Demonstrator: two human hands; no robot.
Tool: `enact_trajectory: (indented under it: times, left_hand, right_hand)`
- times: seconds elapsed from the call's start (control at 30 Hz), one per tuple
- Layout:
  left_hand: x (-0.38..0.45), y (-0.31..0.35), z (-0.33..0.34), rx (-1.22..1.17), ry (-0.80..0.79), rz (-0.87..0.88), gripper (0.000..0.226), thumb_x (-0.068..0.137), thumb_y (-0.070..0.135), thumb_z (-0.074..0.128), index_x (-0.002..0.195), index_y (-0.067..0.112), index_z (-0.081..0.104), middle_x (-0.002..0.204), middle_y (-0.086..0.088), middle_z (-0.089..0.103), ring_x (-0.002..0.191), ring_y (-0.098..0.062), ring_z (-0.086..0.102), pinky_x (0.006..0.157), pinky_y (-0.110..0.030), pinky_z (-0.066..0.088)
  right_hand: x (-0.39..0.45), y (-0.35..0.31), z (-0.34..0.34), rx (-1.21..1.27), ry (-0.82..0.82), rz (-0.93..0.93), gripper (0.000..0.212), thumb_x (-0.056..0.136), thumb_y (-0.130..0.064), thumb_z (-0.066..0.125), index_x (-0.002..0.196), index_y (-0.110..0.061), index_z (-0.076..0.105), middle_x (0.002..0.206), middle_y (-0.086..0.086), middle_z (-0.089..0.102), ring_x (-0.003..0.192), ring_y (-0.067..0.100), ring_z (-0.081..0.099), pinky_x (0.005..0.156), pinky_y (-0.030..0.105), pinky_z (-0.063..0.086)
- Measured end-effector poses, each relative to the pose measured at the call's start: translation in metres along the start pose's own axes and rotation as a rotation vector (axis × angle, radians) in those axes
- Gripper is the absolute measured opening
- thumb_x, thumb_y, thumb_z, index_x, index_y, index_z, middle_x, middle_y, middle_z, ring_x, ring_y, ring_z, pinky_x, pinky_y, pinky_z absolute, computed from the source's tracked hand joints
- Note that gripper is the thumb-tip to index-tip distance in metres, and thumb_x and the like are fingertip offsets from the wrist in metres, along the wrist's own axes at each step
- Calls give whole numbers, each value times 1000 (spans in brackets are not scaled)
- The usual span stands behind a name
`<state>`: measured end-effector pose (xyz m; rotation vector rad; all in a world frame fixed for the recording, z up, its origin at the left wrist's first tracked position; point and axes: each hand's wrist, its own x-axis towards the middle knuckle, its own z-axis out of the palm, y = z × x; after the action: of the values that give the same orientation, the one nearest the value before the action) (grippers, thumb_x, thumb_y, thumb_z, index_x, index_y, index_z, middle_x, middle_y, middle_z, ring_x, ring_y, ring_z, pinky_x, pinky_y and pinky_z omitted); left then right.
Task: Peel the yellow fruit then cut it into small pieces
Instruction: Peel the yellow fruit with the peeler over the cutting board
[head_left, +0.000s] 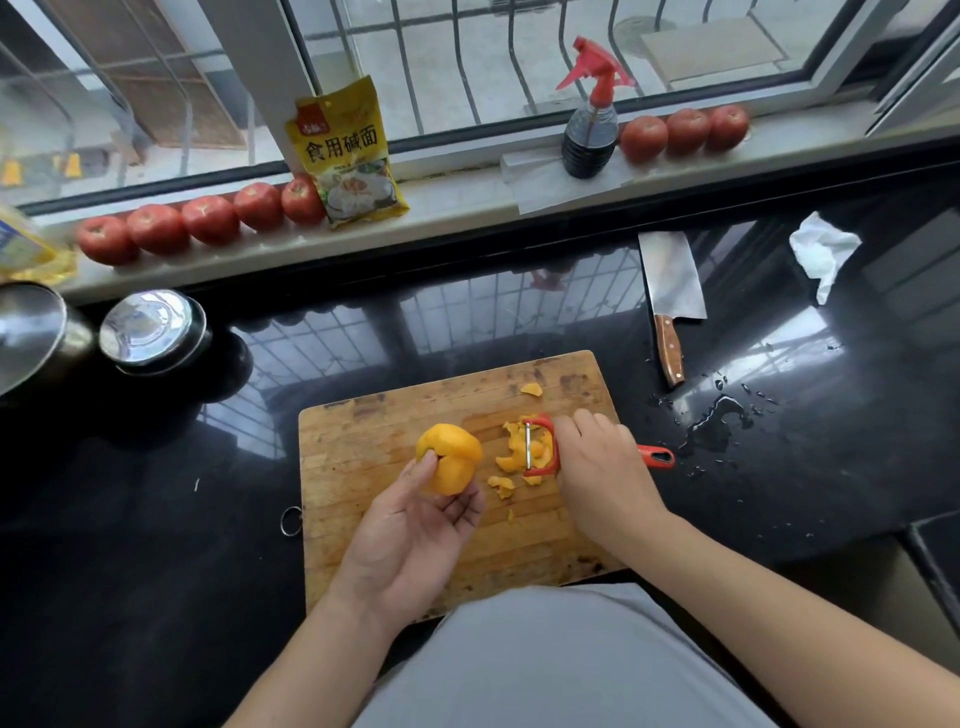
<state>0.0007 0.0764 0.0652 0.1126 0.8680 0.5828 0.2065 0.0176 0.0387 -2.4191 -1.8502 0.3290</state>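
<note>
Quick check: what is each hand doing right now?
Left hand: holds the fruit over the board.
Right hand: grips the peeler, lying on the board.

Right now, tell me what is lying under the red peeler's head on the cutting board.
Yellow peel scraps lie heaped on the cutting board beneath the red peeler. The right hand covers the peeler's handle middle, so anything under it is hidden.

Light grey top at bottom; both forearms bare, no sleeves, watch or rings on left hand or right hand.
</note>
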Motion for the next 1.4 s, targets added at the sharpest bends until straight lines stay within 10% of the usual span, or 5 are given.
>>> enact_trajectory:
  times: [0.47,0.63,0.87,1.07,1.4]
  left_hand:
    - [0,0,9,-47,80,-41,67,83,19,75,145,4,52,101,-21,65,81,-28,68,74,-37,62]
    - [-3,6,6,-89,50,-119,57,93,26,68,138,-5,53,111,-24,63,73,-22,65,65,-32,60]
    - [-1,8,2,-70,29,-143,46,102,39,54,125,0,60,97,-23,64,65,-22,61,58,-32,59]
    - [0,8,4,19,-6,-151,65,95,57,63,123,-1,59,98,-25,67,65,-23,66,59,-32,63]
    - [1,8,11,133,-105,-205,59,98,55,49,118,5,73,100,-18,63,68,-24,54,62,-33,48]
  right_hand:
    - [5,-22,-25,160,328,-64,10,95,-11,53,103,-15,56,85,-1,49,73,18,42,63,34,36]
    - [5,13,3,-285,-340,183,24,97,-14,56,121,-14,53,113,5,59,97,23,62,69,33,39]
    - [-1,27,17,49,-241,177,54,92,-6,57,142,-14,37,122,5,55,104,22,54,82,34,50]
    - [-3,-3,-15,434,-81,-19,37,98,-17,52,134,-25,49,104,-10,54,98,13,48,89,37,50]
    - [-11,-37,-59,173,-62,-372,67,93,-36,32,155,-11,32,108,-7,47,96,13,40,84,35,38]
